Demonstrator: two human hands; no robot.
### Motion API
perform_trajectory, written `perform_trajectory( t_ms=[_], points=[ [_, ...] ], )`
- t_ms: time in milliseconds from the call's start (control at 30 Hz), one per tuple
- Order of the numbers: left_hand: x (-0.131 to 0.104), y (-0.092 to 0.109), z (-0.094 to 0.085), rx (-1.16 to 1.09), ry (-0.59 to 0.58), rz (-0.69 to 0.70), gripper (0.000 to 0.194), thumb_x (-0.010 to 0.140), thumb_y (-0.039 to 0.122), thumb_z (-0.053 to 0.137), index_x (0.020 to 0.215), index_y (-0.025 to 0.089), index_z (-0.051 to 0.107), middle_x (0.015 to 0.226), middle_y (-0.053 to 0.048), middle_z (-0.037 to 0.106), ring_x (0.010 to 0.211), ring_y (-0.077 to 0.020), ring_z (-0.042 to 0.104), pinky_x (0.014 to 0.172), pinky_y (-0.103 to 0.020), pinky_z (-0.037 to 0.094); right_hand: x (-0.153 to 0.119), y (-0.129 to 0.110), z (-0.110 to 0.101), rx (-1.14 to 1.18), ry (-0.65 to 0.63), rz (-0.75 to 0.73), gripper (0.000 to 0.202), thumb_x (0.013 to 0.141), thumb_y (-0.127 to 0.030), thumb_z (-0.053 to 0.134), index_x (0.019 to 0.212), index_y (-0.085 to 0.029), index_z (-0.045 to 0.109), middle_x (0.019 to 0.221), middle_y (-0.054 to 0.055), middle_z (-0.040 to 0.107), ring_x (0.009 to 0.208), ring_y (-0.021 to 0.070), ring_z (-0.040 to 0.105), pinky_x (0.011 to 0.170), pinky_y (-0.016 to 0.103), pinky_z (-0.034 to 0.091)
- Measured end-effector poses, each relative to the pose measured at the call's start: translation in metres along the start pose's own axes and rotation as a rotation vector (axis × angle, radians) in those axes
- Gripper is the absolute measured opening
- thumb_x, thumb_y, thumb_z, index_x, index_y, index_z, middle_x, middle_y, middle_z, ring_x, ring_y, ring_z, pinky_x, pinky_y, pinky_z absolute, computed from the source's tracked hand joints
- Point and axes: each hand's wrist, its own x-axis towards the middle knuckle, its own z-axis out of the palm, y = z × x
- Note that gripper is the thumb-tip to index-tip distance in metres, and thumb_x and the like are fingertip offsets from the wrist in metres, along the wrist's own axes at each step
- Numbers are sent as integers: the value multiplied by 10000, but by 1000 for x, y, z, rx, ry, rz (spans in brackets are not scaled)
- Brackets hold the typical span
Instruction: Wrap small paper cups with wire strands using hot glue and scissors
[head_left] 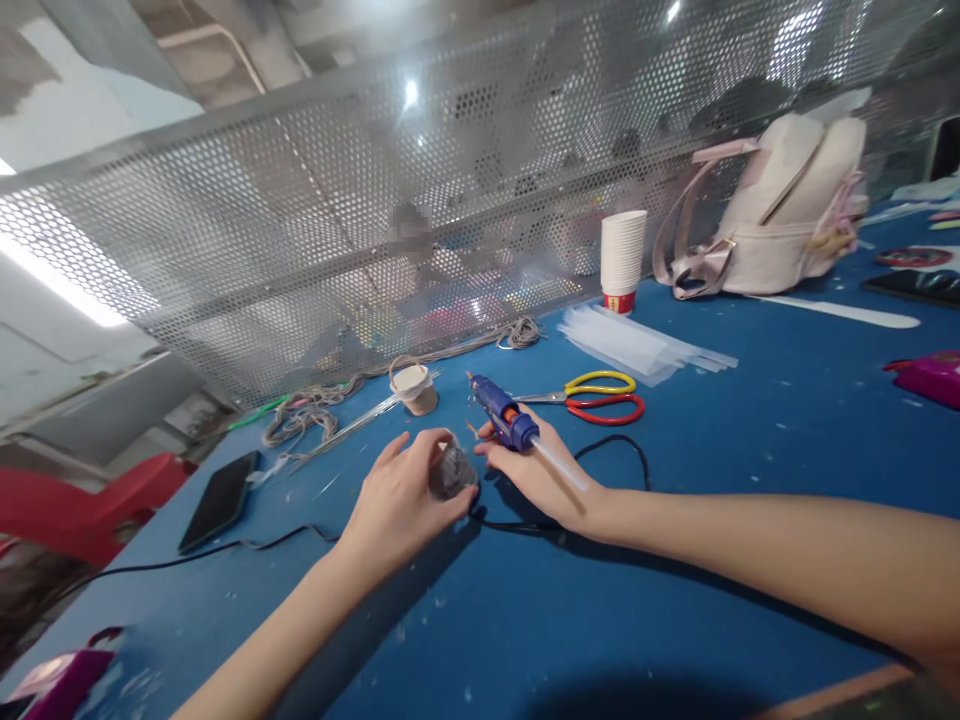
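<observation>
My left hand (401,495) is closed around a small grey rounded piece (453,470), thumb below and fingers over its top; what it is made of is hard to make out. In my right hand (544,475) is a blue glue gun (495,405), its nozzle pointing up and to the left, with a clear glue stick (561,463) poking out of its rear. A black cord runs under the right wrist. Just beyond the hands stands a small basket-like cup (417,390) with a white top and a handle. Scissors (604,398) with yellow and red handles lie behind the glue gun.
Clear glue sticks (630,345) lie near a stack of paper cups (622,258). Grey cord (300,420) runs along the perforated metal divider (337,230). A phone (220,502) rests at left, a pale backpack (780,215) at back right. The black cord (255,543) crosses the blue table.
</observation>
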Motion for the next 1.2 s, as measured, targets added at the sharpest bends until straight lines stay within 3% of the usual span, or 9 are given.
perform_trajectory(
  t_ms=[133, 267, 600, 867, 1000, 1200],
  points=[
    [-6, -6, -6, -160, -30, 18, 431, 693, 267, 553, 1117, 202, 515, 862, -48, 696, 858, -238, 656, 758, -358, 505, -3, 2, 2, 37, -69, -73, 206, 697, -175, 536, 901, -199, 530, 916, 12, 639, 885, 176, 622, 861, 341, 472],
    [-10, -10, -7, -273, -55, -19, 379, 718, 224, 486, 1095, 195, 518, 981, -85, 705, 869, -227, 666, 711, -332, 513, -8, 4, 3, 50, -89, -99, 255, 728, -144, 528, 978, -196, 522, 989, 34, 630, 917, 179, 635, 870, 345, 484],
    [-12, -10, 1, -314, -62, -38, 228, 809, 248, 441, 1007, 195, 539, 932, -82, 710, 759, -203, 657, 563, -277, 471, -15, 2, 3, -141, -151, -250, 266, 768, -114, 527, 1019, -196, 494, 950, 34, 620, 891, 184, 605, 873, 345, 465],
    [-12, 0, 8, -258, 31, -32, 218, 799, 238, 464, 998, 209, 549, 831, -36, 710, 791, -223, 642, 732, -373, 499, -19, 10, 1, -258, -217, -431, 294, 748, -96, 554, 1015, -193, 478, 940, 20, 547, 834, 166, 539, 782, 297, 438],
    [-11, 3, 10, -233, 31, -45, 220, 789, 218, 458, 994, 204, 535, 768, -20, 709, 707, -209, 645, 765, -403, 498, -18, 13, 1, -262, -210, -423, 306, 746, -83, 547, 1019, -199, 473, 925, 11, 539, 810, 160, 531, 764, 288, 436],
    [-12, 3, 12, -243, 50, -85, 235, 787, 234, 472, 1005, 210, 555, 817, -29, 711, 761, -220, 640, 731, -380, 501, -18, 13, 1, -264, -207, -407, 325, 741, -71, 536, 1034, -194, 472, 920, 12, 539, 790, 154, 519, 762, 289, 438]
  ],
)
